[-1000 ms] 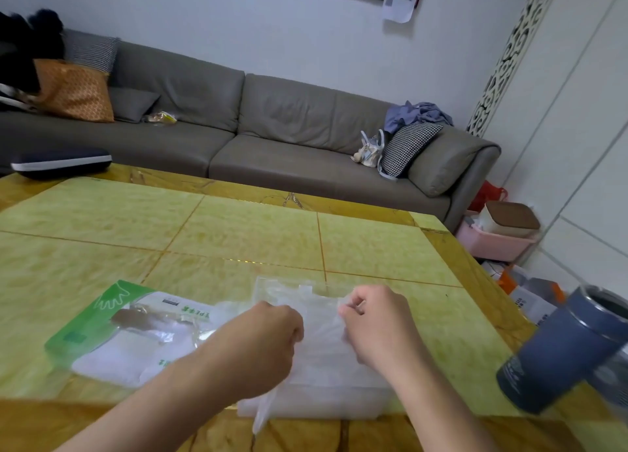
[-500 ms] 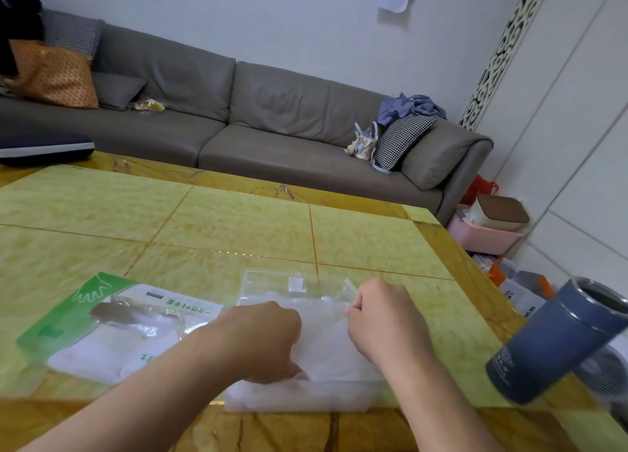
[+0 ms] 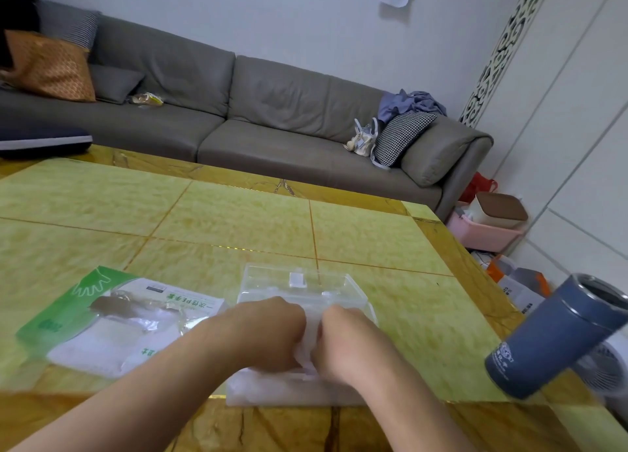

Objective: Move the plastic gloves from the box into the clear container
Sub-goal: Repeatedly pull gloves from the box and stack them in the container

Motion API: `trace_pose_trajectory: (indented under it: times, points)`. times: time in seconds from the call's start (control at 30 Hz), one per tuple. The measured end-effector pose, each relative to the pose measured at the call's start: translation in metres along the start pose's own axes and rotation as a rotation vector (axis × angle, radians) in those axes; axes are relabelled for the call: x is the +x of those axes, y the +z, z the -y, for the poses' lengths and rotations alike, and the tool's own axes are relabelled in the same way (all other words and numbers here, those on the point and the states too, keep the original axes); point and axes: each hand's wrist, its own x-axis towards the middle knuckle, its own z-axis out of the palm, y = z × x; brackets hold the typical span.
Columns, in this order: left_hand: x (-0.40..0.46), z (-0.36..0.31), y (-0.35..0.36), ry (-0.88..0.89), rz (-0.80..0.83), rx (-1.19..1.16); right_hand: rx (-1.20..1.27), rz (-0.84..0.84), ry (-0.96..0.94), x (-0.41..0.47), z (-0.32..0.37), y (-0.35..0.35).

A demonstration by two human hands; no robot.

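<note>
A clear plastic container [image 3: 299, 281] stands on the yellow table [image 3: 238, 220] in front of me, with a wad of thin plastic gloves [image 3: 272, 387] inside it. My left hand [image 3: 268, 332] and my right hand [image 3: 343, 343] are both down in the container, knuckles nearly touching, fingers curled into the glove plastic. Their fingertips are hidden. To the left lies the green-and-white glove package [image 3: 102, 319], flat and torn open, with some white gloves showing inside.
A dark blue tumbler [image 3: 557, 332] stands at the table's right edge, a white fan behind it. A grey sofa [image 3: 272, 111] with cushions runs behind the table. Pink bin [image 3: 482, 234] and boxes sit on the floor at right.
The glove plastic that was held up between both hands has gone down into the container. My hands have moved closer together and lower.
</note>
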Motion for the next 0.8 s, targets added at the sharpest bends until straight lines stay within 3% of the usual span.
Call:
trace_pose_trajectory:
  times: [0.27, 0.37, 0.6, 0.7, 0.8]
  points:
    - [-0.002, -0.006, -0.007, 0.059, -0.133, -0.132, -0.117, 0.207, 0.022, 0.03, -0.003, 0.008]
    - [-0.002, -0.012, 0.0, 0.024, -0.051, -0.196, -0.178, 0.321, 0.03, 0.032, 0.003, 0.006]
    - [0.003, -0.006, -0.005, -0.052, 0.238, -0.151, -0.155, 0.321, 0.019, 0.028, -0.004, 0.006]
    - [0.004, -0.008, -0.008, -0.042, 0.246, -0.138, -0.168, 0.319, -0.017, 0.025, -0.003, 0.003]
    - [0.003, -0.01, -0.002, -0.024, 0.145, -0.09, -0.203, 0.376, -0.057, 0.022, 0.001, -0.002]
